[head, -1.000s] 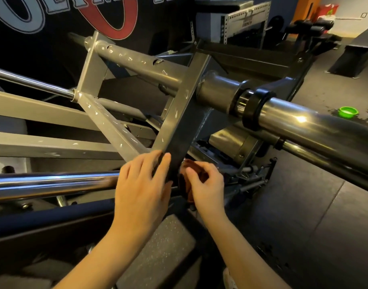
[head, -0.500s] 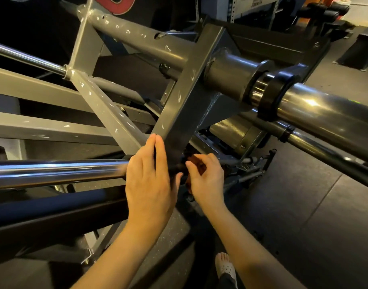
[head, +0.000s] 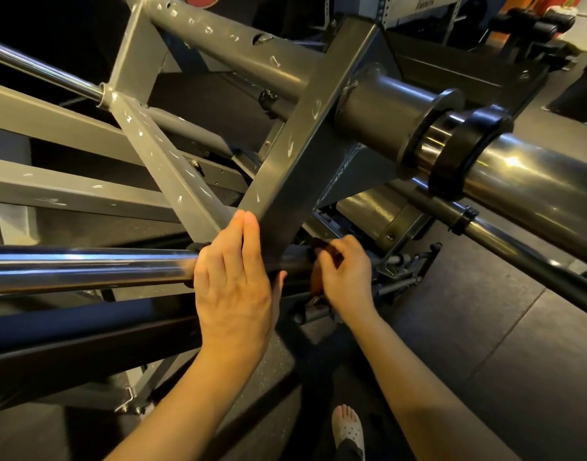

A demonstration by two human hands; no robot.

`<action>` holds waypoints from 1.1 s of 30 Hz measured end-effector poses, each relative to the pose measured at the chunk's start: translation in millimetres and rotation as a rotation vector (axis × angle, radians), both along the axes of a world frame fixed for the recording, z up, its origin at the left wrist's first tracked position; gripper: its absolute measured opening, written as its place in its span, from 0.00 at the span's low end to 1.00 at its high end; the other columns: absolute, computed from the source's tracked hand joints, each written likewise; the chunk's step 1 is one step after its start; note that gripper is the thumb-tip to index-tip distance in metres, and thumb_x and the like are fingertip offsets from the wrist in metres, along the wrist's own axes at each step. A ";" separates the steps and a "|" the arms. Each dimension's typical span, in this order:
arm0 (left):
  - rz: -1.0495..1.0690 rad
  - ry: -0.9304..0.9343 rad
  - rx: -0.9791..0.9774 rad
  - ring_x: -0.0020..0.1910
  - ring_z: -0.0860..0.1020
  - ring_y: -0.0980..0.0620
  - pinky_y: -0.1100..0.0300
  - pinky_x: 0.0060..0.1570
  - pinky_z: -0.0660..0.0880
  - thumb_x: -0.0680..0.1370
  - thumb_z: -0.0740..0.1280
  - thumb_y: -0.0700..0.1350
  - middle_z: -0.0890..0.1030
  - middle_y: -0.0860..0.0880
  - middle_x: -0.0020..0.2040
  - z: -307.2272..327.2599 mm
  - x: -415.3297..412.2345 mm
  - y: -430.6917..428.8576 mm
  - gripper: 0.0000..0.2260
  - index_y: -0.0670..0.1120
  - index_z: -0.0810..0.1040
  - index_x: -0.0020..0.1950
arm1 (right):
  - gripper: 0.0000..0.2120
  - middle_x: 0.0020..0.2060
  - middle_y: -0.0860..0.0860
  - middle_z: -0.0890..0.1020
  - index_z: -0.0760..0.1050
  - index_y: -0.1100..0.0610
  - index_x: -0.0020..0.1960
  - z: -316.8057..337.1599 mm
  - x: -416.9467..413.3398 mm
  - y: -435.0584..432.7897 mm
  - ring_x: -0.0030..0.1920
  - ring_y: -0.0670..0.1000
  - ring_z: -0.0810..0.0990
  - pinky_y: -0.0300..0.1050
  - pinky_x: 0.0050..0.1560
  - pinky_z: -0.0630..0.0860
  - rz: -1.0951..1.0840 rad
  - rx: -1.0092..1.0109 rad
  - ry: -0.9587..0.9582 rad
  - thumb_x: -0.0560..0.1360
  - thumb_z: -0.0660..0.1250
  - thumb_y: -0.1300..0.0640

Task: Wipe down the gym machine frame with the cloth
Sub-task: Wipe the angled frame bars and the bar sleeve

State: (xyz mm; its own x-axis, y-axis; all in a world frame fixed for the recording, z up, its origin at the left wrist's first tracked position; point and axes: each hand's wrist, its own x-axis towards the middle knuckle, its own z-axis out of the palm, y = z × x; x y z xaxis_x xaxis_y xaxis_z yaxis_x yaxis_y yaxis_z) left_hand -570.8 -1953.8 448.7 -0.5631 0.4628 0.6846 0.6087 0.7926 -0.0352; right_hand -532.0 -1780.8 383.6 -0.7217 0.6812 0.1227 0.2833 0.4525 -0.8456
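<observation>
left hand [head: 234,287] uncurled, laid flat against grey frame bar [head: 305,144]

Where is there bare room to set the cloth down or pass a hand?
Bare: dark rubber floor right of the right hand, under the thick chrome sleeve. Crowded: the grey frame joint around left hand and reddish-brown cloth.
</observation>
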 end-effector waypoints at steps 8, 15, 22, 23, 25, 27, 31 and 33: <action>0.004 0.015 -0.017 0.67 0.67 0.39 0.47 0.64 0.65 0.70 0.79 0.53 0.63 0.38 0.75 -1.2 -1.0 -0.7 0.48 0.37 0.57 0.80 | 0.04 0.51 0.42 0.76 0.79 0.52 0.55 12.0 6.0 -16.1 0.52 0.39 0.78 0.32 0.55 0.76 0.123 -0.034 0.056 0.80 0.68 0.56; 0.005 0.016 -0.024 0.68 0.67 0.40 0.48 0.65 0.64 0.70 0.79 0.53 0.63 0.39 0.75 -1.2 -1.1 -0.1 0.48 0.37 0.56 0.80 | 0.06 0.54 0.45 0.78 0.76 0.48 0.56 -15.0 -2.8 30.8 0.53 0.43 0.80 0.36 0.49 0.75 -0.037 -0.049 -0.179 0.82 0.64 0.56; 0.003 0.027 -0.039 0.68 0.67 0.39 0.47 0.64 0.65 0.71 0.78 0.54 0.63 0.38 0.75 -2.7 -1.9 -1.6 0.48 0.37 0.55 0.80 | 0.03 0.51 0.42 0.75 0.78 0.52 0.53 3.7 5.8 -16.0 0.50 0.39 0.77 0.33 0.54 0.75 0.148 0.112 0.095 0.81 0.66 0.57; 0.004 0.028 -0.035 0.68 0.67 0.39 0.47 0.64 0.65 0.71 0.78 0.54 0.63 0.38 0.75 -2.4 -2.1 -1.5 0.48 0.37 0.56 0.80 | 0.03 0.51 0.41 0.73 0.77 0.50 0.54 -6.5 3.3 -1.8 0.50 0.39 0.76 0.35 0.55 0.76 0.093 0.133 0.022 0.81 0.66 0.57; 0.007 0.028 -0.034 0.67 0.67 0.39 0.47 0.63 0.65 0.71 0.78 0.54 0.63 0.39 0.75 -1.3 -1.7 -1.2 0.48 0.37 0.56 0.80 | 0.06 0.51 0.40 0.73 0.77 0.49 0.57 -21.4 -0.1 26.3 0.52 0.41 0.78 0.45 0.59 0.79 -0.006 0.093 -0.142 0.82 0.64 0.57; 0.004 0.028 -0.032 0.67 0.66 0.39 0.47 0.63 0.64 0.70 0.78 0.54 0.63 0.38 0.74 -1.2 -0.9 -0.9 0.48 0.37 0.56 0.80 | 0.08 0.52 0.40 0.72 0.78 0.52 0.60 -21.2 -4.6 32.6 0.55 0.45 0.79 0.50 0.61 0.80 -0.028 0.064 -0.189 0.82 0.63 0.58; 0.010 0.024 -0.037 0.66 0.67 0.38 0.47 0.62 0.65 0.71 0.77 0.54 0.64 0.37 0.74 -2.9 -2.4 -1.4 0.47 0.37 0.56 0.80 | 0.06 0.50 0.40 0.73 0.79 0.53 0.56 8.4 -5.1 -6.4 0.51 0.40 0.76 0.34 0.55 0.76 0.194 0.073 0.025 0.81 0.66 0.58; 0.005 0.021 -0.043 0.66 0.67 0.38 0.46 0.62 0.65 0.72 0.77 0.54 0.65 0.37 0.74 -3.4 -3.0 -2.3 0.46 0.36 0.57 0.80 | 0.05 0.50 0.40 0.73 0.79 0.52 0.55 5.4 0.6 -9.9 0.51 0.39 0.76 0.33 0.55 0.75 0.225 0.098 0.076 0.82 0.65 0.58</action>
